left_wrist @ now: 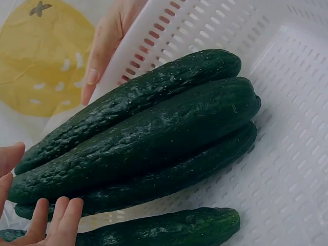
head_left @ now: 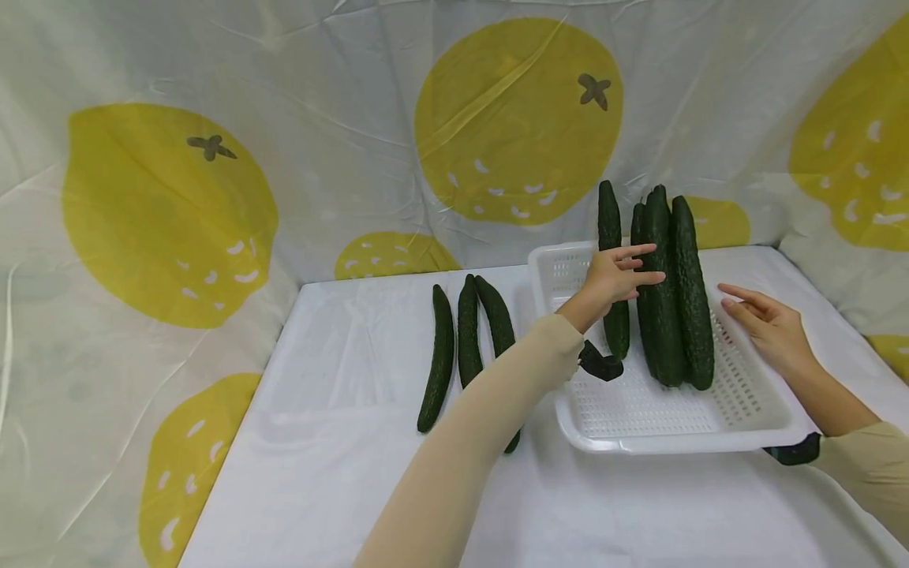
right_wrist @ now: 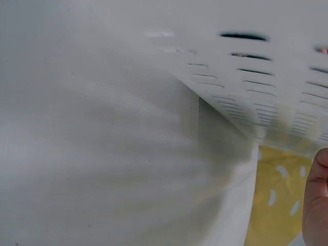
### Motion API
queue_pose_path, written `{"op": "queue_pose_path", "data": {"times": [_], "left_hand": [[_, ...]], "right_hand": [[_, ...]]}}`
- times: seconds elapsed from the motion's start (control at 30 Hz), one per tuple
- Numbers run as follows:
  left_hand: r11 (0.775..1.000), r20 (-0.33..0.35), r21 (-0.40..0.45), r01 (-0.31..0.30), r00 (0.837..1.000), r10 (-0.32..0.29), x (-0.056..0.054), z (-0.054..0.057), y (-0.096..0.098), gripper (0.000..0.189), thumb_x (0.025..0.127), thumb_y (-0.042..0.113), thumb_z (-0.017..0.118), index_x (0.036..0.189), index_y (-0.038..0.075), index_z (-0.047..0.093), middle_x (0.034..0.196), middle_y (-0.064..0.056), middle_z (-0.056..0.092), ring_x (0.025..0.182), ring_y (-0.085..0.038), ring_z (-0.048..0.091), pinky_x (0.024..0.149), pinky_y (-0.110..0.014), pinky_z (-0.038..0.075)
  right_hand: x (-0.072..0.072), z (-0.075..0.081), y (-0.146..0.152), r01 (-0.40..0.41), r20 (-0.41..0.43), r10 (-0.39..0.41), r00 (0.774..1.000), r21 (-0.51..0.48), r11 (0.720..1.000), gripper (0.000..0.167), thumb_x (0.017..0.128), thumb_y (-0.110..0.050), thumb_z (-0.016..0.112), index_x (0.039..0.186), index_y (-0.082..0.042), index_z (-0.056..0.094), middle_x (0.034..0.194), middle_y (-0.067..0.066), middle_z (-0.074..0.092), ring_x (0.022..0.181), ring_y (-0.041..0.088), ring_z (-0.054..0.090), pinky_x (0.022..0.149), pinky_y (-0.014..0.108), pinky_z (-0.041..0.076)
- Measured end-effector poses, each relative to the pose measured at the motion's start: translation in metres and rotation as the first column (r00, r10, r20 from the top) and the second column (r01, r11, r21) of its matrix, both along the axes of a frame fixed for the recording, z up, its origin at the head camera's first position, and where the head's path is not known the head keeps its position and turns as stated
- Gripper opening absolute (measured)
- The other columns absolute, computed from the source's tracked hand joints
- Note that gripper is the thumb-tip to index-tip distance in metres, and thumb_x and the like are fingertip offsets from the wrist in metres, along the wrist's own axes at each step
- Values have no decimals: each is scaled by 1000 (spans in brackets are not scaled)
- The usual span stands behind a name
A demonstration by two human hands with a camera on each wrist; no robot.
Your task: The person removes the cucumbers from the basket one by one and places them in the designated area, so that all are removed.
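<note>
A white perforated plastic basket point(head_left: 682, 444) stands on the right of the table. Inside lie three cucumbers side by side point(head_left: 666, 323), dark green and bumpy, with a single cucumber point(head_left: 616, 335) apart on their left. My left hand point(head_left: 612, 278) hovers over the basket, fingers spread and extended near the trio's far part. In the left wrist view its fingertips point(left_wrist: 74, 207) overlap the lowest of the three; whether they touch cannot be told. Beside the basket's right wall is my right hand point(head_left: 770, 325), index finger extended, holding nothing. The right wrist view shows part of that hand point(right_wrist: 316, 210) by the wall's outer side.
Three more cucumbers point(head_left: 436, 359) lie on the white-covered table point(head_left: 341, 465) left of the basket, partly behind my left sleeve. A lemon-print cloth point(head_left: 341, 142) hangs along the back and sides. Dark straps point(head_left: 600, 363) circle both wrists.
</note>
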State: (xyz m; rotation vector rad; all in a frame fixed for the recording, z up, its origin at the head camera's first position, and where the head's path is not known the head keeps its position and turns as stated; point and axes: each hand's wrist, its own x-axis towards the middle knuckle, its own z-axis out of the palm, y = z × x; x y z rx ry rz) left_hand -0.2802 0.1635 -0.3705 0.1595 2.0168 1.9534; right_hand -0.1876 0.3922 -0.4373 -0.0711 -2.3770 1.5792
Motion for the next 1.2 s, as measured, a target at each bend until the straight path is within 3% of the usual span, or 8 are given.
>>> {"op": "queue_pose_path", "data": {"times": [0.23, 0.73, 0.97, 1.2], "left_hand": [[998, -31, -46, -50, 998, 48, 2, -10, 11, 33, 85, 11, 82, 114, 26, 78, 119, 0, 68, 107, -9, 63, 74, -32, 60], [1000, -121, -21, -18, 993, 15, -1, -21, 18, 40, 86, 7, 80, 122, 25, 75, 130, 3, 61, 118, -9, 57, 75, -27, 59], [976, -304, -211, -54, 952, -13, 2, -28, 23, 51, 81, 14, 85, 127, 33, 71, 131, 5, 60, 108, -9, 64, 76, -18, 54], [961, -396, -264, -85, 918, -28, 4, -34, 25, 58, 78, 17, 88, 129, 36, 68, 128, 6, 60, 99, -7, 65, 72, -14, 52]], "right_hand": [[0, -1, 0, 3, 15, -3, 1000, -5, 1000, 36, 101, -21, 63, 136, -28, 65, 74, -22, 59, 84, -1, 43, 72, 13, 30], [-1, -2, -1, 3, -37, -3, 999, -10, 1000, 34, 99, -16, 65, 131, -28, 69, 73, -21, 60, 75, -1, 45, 60, 14, 33], [-2, -2, 0, 3, -36, -4, 999, -13, 1000, 34, 100, -17, 64, 131, -28, 69, 74, -22, 61, 77, -2, 45, 63, 12, 34], [-2, -4, -1, -1, -58, 1, 998, -5, 1000, 34, 99, -15, 65, 131, -26, 69, 74, -22, 62, 76, -2, 46, 62, 11, 35]]}}
